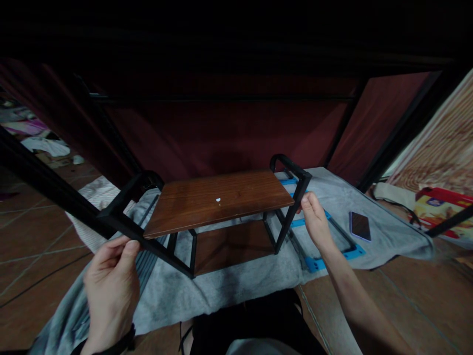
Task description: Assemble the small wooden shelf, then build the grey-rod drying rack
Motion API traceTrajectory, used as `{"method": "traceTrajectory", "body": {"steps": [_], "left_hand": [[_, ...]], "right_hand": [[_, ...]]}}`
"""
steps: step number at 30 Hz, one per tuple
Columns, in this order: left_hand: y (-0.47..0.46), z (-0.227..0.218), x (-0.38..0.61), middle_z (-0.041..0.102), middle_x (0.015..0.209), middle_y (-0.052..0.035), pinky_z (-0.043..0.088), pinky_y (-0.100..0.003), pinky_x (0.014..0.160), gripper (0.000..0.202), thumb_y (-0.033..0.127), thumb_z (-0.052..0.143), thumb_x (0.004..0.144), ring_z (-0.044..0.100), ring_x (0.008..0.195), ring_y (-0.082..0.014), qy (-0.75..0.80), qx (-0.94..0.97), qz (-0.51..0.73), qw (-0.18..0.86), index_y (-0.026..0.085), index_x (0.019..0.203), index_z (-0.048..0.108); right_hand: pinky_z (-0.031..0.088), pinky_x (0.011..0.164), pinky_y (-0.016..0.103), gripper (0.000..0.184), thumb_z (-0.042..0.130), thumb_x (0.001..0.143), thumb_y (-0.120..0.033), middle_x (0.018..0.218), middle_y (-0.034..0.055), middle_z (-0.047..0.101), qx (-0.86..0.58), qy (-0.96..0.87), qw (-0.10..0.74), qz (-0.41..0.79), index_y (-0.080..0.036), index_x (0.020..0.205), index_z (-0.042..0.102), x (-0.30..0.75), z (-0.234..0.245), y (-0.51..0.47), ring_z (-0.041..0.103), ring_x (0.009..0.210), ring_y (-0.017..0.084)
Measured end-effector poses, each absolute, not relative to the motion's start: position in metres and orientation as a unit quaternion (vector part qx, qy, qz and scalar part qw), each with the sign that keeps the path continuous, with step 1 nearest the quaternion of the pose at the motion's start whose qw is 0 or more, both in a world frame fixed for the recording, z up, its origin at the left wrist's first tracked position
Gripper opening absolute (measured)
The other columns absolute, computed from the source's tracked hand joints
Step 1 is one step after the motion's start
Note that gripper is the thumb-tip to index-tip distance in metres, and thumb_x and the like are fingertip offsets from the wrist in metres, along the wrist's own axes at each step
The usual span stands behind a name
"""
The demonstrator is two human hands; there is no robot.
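Observation:
A small shelf unit stands on a grey cloth [236, 281] on the floor. It has a brown wooden top board [218, 199] and a black metal frame [291, 197]. My left hand [111, 286] grips the frame's left side bar, fingers closed round it. My right hand [316, 219] pinches the frame's right upright, fingers closed on it. A lower wooden board [229, 246] shows under the top one.
A phone [359, 226] lies on the cloth at the right, beside a black frame part with blue corner pieces [332, 251]. A red box [439, 204] sits at the far right. Large black metal bars cross left and right. Tiled floor surrounds the cloth.

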State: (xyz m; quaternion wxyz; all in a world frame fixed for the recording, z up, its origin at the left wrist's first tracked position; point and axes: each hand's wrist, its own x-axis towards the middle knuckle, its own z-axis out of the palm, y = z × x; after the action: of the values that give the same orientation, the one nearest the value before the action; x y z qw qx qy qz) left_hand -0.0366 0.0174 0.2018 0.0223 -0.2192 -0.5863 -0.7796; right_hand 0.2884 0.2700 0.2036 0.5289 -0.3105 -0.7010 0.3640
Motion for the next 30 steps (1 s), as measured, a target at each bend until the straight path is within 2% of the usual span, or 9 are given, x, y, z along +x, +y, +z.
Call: {"method": "traceTrajectory", "body": {"steps": [9,14,22,26,30], "left_hand": [[0.017,0.210,-0.042,0.067,0.079,0.0039,0.048,-0.024,0.074,0.021,0.024,0.081,0.065,0.058,0.072,-0.0111,-0.603,-0.239,-0.761,-0.011,0.024,0.085,0.073],[0.020,0.207,-0.044,0.068,0.079,0.0039,0.050,-0.025,0.075,0.021,0.024,0.081,0.065,0.059,0.071,-0.0114,-0.588,-0.234,-0.774,-0.006,0.024,0.085,0.073],[0.021,0.210,-0.041,0.066,0.075,0.0036,0.051,-0.028,0.073,0.022,0.022,0.081,0.061,0.058,0.068,-0.0124,-0.593,-0.223,-0.773,-0.017,0.023,0.081,0.071],[0.025,0.208,-0.036,0.065,0.074,0.0049,0.048,-0.023,0.074,0.018,0.019,0.081,0.065,0.056,0.070,-0.0099,-0.558,-0.214,-0.801,-0.041,0.024,0.080,0.072],[0.029,0.204,-0.036,0.063,0.075,0.0047,0.048,-0.023,0.077,0.013,0.022,0.081,0.070,0.055,0.072,-0.0099,-0.531,-0.216,-0.819,-0.039,0.024,0.079,0.072]], "right_hand": [[0.040,0.068,0.037,0.036,0.042,0.096,-0.060,0.073,0.0024,0.050,-0.307,-0.707,0.527,0.358,-0.028,0.080,0.048,0.289,0.202,0.273,0.049,0.072,0.022],[0.043,0.070,0.035,0.031,0.048,0.095,-0.057,0.073,-0.0006,0.051,-0.289,-0.689,0.540,0.388,-0.028,0.084,0.051,0.291,0.198,0.281,0.050,0.071,0.019],[0.042,0.067,0.034,0.034,0.051,0.093,-0.060,0.071,-0.0006,0.052,-0.247,-0.704,0.491,0.448,-0.028,0.082,0.052,0.300,0.208,0.294,0.050,0.068,0.019],[0.043,0.068,0.035,0.037,0.052,0.090,-0.064,0.070,-0.0001,0.051,-0.259,-0.700,0.494,0.445,-0.027,0.080,0.052,0.300,0.210,0.294,0.049,0.068,0.019],[0.042,0.070,0.034,0.035,0.052,0.091,-0.060,0.071,-0.0001,0.050,-0.256,-0.699,0.499,0.444,-0.027,0.080,0.052,0.299,0.211,0.292,0.048,0.069,0.018]]}}
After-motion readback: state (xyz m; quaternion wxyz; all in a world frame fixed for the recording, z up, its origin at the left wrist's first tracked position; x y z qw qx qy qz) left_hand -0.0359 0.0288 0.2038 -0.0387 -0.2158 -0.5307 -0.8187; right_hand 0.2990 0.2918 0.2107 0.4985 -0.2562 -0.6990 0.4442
